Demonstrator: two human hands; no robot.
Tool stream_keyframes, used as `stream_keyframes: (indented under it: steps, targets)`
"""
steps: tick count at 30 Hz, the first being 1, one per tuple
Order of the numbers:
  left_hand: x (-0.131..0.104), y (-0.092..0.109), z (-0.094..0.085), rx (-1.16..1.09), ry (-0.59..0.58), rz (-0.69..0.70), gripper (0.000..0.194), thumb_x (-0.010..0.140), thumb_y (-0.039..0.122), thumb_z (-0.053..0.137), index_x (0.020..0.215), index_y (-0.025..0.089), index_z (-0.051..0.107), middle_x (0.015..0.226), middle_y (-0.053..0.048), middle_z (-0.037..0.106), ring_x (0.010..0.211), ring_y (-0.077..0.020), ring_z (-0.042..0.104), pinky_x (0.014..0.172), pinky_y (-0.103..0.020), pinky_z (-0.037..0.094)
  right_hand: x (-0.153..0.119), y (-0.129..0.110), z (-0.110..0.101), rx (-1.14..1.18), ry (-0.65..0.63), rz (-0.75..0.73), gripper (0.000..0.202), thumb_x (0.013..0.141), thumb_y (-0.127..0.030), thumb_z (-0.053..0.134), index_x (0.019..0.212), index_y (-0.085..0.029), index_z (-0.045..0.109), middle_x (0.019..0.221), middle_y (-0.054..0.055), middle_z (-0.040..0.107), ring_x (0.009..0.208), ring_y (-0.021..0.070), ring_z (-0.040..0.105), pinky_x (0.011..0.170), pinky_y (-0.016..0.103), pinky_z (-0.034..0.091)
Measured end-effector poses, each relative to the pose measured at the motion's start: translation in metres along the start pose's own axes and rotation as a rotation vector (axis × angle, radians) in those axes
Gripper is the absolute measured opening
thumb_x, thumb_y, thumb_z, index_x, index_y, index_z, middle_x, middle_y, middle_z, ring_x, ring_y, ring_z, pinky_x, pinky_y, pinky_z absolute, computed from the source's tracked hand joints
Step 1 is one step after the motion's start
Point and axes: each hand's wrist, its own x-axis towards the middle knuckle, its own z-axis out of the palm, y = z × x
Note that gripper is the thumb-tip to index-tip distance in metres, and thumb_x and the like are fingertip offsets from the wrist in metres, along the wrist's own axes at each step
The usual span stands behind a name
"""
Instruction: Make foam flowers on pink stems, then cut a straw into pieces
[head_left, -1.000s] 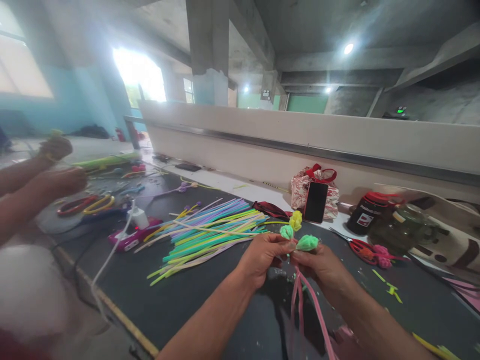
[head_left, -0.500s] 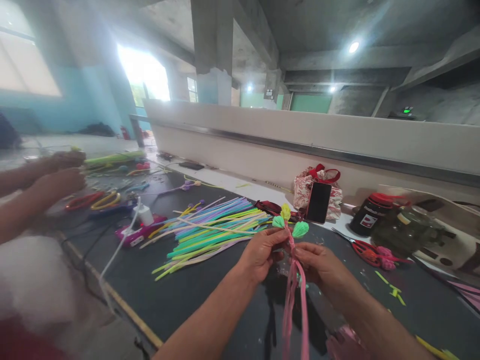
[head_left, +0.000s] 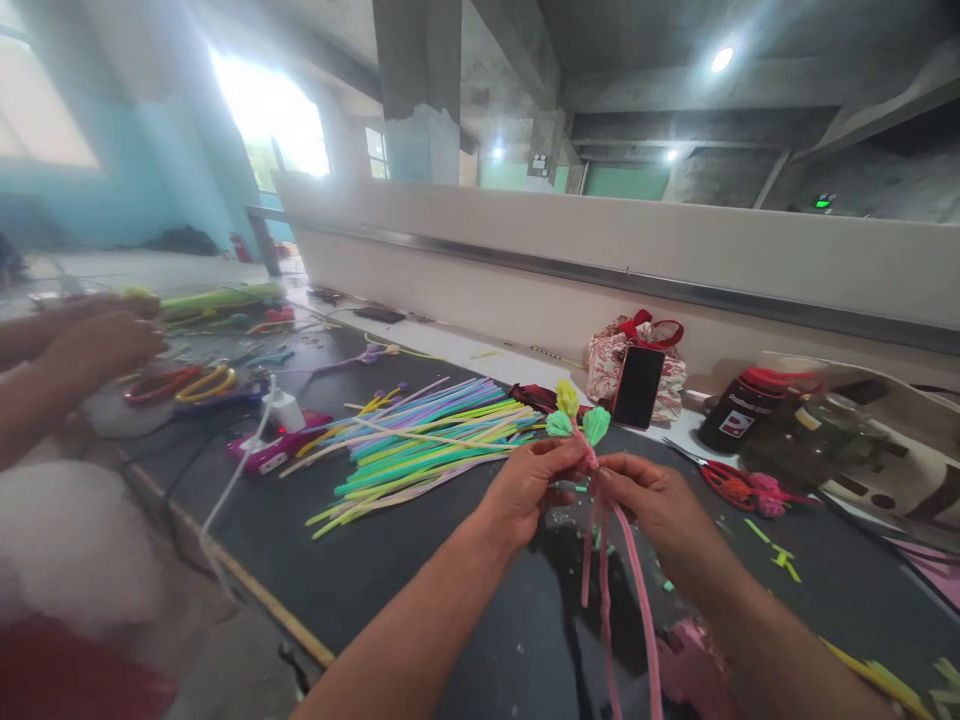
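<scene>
Fuzzy pink pipe-cleaner stems [head_left: 604, 560]: pale pink, with three curled tips [head_left: 577, 415], one yellow, two mint green.
Loose pile of thin pipe cleaners [head_left: 420, 440]: lime green, teal, lilac, yellow, pale pink.
Flat table top [head_left: 375, 560]: dark grey, yellow line on front edge.
Upright smartphone [head_left: 638, 387]: black screen.
Soft cloth bag [head_left: 609, 360]: white with red print, red handles.
Small scissors [head_left: 720, 480]: red handles.
Round lidded jar [head_left: 739, 420]: black, red lid, white label.
</scene>
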Motion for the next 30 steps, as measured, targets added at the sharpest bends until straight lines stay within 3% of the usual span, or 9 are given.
stream_keyframes:
  steps: [6,11,17,22,27,30]
  targets:
    - [0.0,-0.002,-0.001,0.1,-0.017,0.032,0.024,0.057,0.028,0.071,0.074,0.011,0.067,0.063,-0.001,0.056,0.053,-0.0049,0.044,0.048,-0.017,0.03,0.0,-0.007,-0.003,-0.119,-0.03,-0.035,0.02,0.069,-0.035,0.063,0.078,-0.019,0.07,0.055,-0.004,0.054,0.052,0.0094,0.038,0.05,0.022,0.027]
    - [-0.002,-0.001,0.001,0.048,-0.056,0.099,0.015,0.054,0.023,0.072,0.06,0.011,0.065,0.059,-0.001,0.056,0.053,-0.0065,0.045,0.051,-0.02,0.031,-0.005,-0.011,-0.001,-0.046,-0.126,-0.033,0.023,0.068,-0.039,0.062,0.073,-0.018,0.069,0.061,-0.001,0.057,0.057,0.0114,0.042,0.052,0.022,0.029]
    - [-0.004,-0.003,0.006,0.083,-0.018,0.153,0.019,0.053,0.026,0.073,0.055,0.011,0.062,0.053,0.001,0.051,0.05,-0.006,0.04,0.05,-0.021,0.029,-0.006,0.0,0.005,0.043,-0.029,-0.031,0.024,0.064,-0.04,0.066,0.07,-0.017,0.069,0.056,-0.002,0.054,0.051,0.01,0.039,0.047,0.022,0.029]
    - [-0.004,-0.002,0.009,0.197,0.038,0.246,0.023,0.058,0.033,0.069,0.064,0.011,0.064,0.057,0.0,0.054,0.052,-0.0073,0.042,0.051,-0.02,0.031,-0.001,0.005,0.009,0.108,-0.017,-0.038,0.026,0.063,-0.042,0.066,0.072,-0.017,0.069,0.059,0.0,0.058,0.053,0.0114,0.045,0.049,0.022,0.032]
    - [-0.002,-0.003,0.005,0.288,0.069,0.278,0.023,0.06,0.032,0.067,0.071,0.012,0.064,0.062,-0.002,0.059,0.058,-0.0106,0.048,0.055,-0.021,0.035,-0.001,0.001,0.007,0.027,-0.017,-0.092,0.022,0.066,-0.039,0.064,0.068,-0.018,0.068,0.055,-0.003,0.057,0.051,0.0101,0.045,0.048,0.021,0.032]
    - [-0.003,-0.001,0.004,0.357,0.094,0.322,0.02,0.061,0.029,0.064,0.073,0.013,0.065,0.069,-0.003,0.062,0.065,-0.014,0.052,0.063,-0.024,0.038,-0.004,-0.004,-0.004,0.002,-0.049,-0.051,0.024,0.064,-0.035,0.067,0.083,-0.019,0.068,0.072,0.0,0.064,0.065,0.0146,0.054,0.059,0.024,0.039]
